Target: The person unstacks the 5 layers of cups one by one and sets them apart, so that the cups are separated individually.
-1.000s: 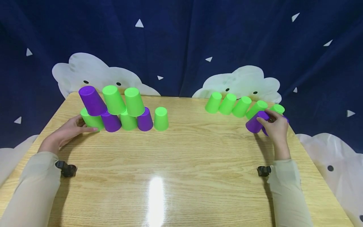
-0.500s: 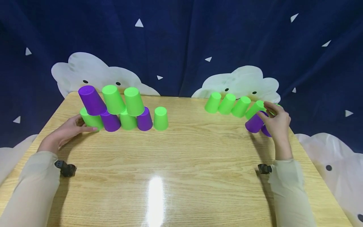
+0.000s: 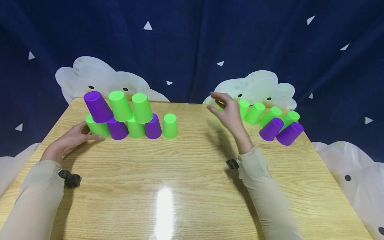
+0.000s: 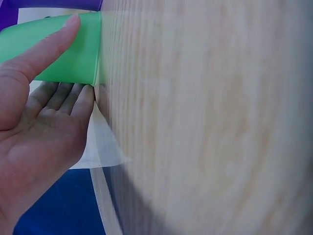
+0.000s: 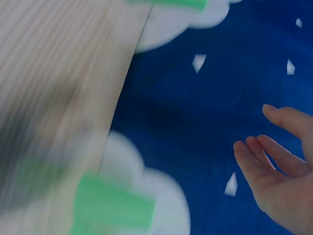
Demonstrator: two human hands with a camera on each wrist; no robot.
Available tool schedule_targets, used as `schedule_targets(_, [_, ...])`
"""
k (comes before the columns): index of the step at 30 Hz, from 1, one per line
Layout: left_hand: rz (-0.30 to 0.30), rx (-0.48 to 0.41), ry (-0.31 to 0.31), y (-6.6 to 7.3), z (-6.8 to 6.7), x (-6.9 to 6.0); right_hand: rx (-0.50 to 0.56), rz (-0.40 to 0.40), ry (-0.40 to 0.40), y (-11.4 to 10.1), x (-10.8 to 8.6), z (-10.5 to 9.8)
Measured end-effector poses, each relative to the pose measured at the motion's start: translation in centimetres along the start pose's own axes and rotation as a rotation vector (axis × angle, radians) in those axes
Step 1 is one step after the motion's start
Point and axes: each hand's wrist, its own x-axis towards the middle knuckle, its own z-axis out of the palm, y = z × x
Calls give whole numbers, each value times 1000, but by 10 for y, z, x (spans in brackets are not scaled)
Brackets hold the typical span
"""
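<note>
On the left, upside-down cups stand in two tiers: a green cup [image 3: 95, 128] at the left end of the bottom row, a purple cup [image 3: 98, 107] and two green ones, such as the green cup [image 3: 142, 108], on top. My left hand [image 3: 73, 138] holds that bottom end cup, its thumb across the front and its fingers on the far side, as the left wrist view [image 4: 73, 54] shows. My right hand [image 3: 229, 113] is in the air with nothing in it, fingers spread from the thumb. It partly hides the leftmost cups of the right-hand row.
At the right stands a row of several green cups [image 3: 255, 113], with two purple cups [image 3: 271, 129] in front of it. A single green cup [image 3: 170, 126] ends the left bottom row. The wooden table [image 3: 192, 166] meets a dark blue curtain [image 3: 180, 43] behind.
My right hand has let go of a purple cup at the right and swung left, past the green row. That purple cup stays standing. The left hand has not moved.
</note>
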Motion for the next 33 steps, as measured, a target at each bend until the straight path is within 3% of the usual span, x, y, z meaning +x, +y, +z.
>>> schedule_targets(9, [24,-17,-7,1,1,1,86,-28,-184,-48,28,90])
schedule_targets(16, [12,-22,-5,2,1,0,66,-7,-317,-72,40,138])
schedule_targets(22, [21,-34,-5,3,2,0,-10,19,-370,-74,43,155])
schedule_targets(33, [27,-39,-7,2,1,1,-33,-20,-363,-76,41,157])
